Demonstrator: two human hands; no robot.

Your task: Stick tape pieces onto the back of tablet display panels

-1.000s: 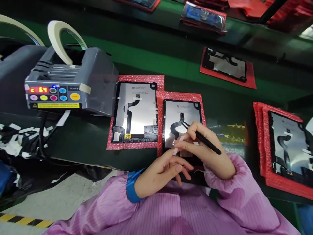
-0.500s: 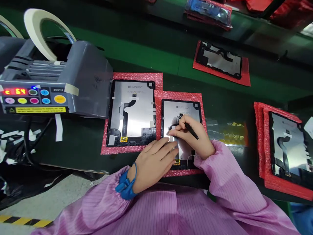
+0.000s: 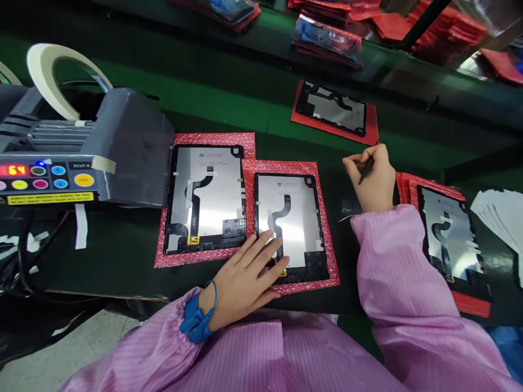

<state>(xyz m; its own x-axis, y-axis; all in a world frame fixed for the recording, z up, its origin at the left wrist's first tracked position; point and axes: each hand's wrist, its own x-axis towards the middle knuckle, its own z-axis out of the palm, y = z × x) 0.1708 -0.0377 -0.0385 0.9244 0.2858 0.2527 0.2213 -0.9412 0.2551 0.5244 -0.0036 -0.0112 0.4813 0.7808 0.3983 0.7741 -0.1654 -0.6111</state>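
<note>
My left hand (image 3: 249, 272) lies flat with fingers spread on the lower left corner of a tablet back panel (image 3: 294, 223), which rests on a red bubble-wrap sheet (image 3: 327, 239). A black flex cable (image 3: 281, 212) runs down the panel's silver face. My right hand (image 3: 370, 177) is raised to the right of that panel, above the green bench, fingers closed on black tweezers (image 3: 365, 170). A second panel (image 3: 208, 198) lies on red wrap just to the left. A blue wrist strap (image 3: 196, 321) circles my left wrist.
A grey tape dispenser (image 3: 93, 152) with a tape roll (image 3: 44, 71) and coloured buttons stands at the left. More panels on red wrap lie at the back (image 3: 333, 111) and at the right (image 3: 447, 234). White sheets (image 3: 500, 215) fan out at far right. Bagged items (image 3: 327, 35) sit behind.
My right hand has lifted off the middle panel with the tweezers and moved up to the right. My left hand stays on the panel, its fingers now spread flat.
</note>
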